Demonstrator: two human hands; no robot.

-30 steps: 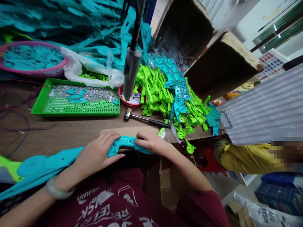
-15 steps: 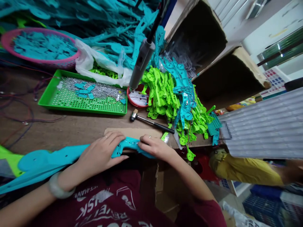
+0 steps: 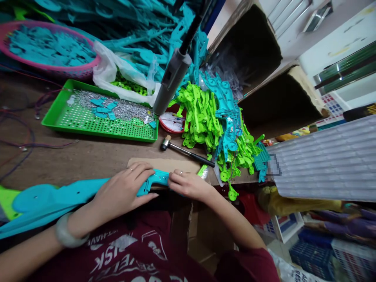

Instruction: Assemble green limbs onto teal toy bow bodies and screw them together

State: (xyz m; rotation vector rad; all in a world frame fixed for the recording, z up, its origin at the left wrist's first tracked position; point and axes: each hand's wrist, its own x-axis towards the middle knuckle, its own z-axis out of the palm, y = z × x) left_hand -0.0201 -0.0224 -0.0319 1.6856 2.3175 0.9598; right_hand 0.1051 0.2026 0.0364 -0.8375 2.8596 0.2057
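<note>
Across the table's front edge lies a long turquoise plastic shell (image 3: pixel 85 189), with a curved, handle-like section toward its right. My left hand (image 3: pixel 123 187) is closed over the shell, fingers on top and thumb along the near side. My right hand (image 3: pixel 190 184) is closed around the right end, its fingertips pressed on the part and covering that end. A strip of cardboard (image 3: pixel 164 162) lies just beyond both hands. Farther back is a small hammer (image 3: pixel 190 155) with a black handle. A bright green part (image 3: pixel 204 168) sits close to my right hand.
A grey electric screwdriver (image 3: pixel 173 80) hangs over a red basket (image 3: pixel 172 129). Left of it stand a green tray (image 3: pixel 96 129) of metal pieces and a pink basket (image 3: pixel 85 68) of turquoise parts. Green shells (image 3: pixel 202 117) are heaped at right, before open cardboard boxes (image 3: pixel 282 105).
My right hand has shifted slightly left on the shell, hiding more of its right end. The camera view has moved a little. At far right, people in yellow and purple clothing have moved.
</note>
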